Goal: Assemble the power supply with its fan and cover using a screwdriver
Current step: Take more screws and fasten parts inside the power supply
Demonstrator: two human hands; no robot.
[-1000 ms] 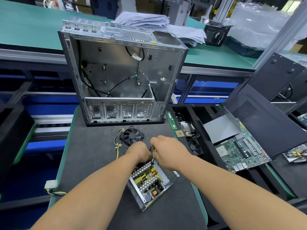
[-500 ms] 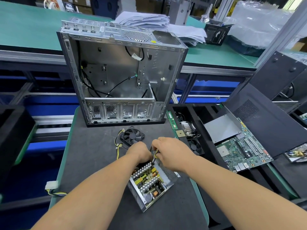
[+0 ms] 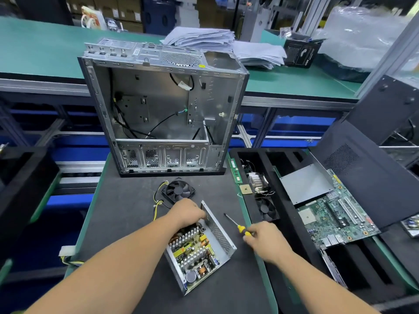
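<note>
The open power supply (image 3: 199,252) lies on the dark mat, its circuit board and grey perforated wall exposed. My left hand (image 3: 187,211) grips the box's far corner. A black fan (image 3: 179,189) with yellow and black wires lies just beyond that hand. My right hand (image 3: 264,240) holds the yellow handle of a screwdriver (image 3: 235,225), whose tip points up-left, apart from the box, low over the mat. A grey metal sheet (image 3: 306,184), perhaps the cover, leans in the black tray on the right.
An open computer case (image 3: 158,109) stands upright at the mat's far edge. The black foam tray (image 3: 292,225) at right holds a motherboard (image 3: 335,216), a heatsink with a second fan (image 3: 266,209), and a dark side panel (image 3: 362,175). A white connector (image 3: 66,250) lies at the mat's left edge.
My right hand has drawn the screwdriver away from the power supply's far corner to the right. My left hand stays on that corner.
</note>
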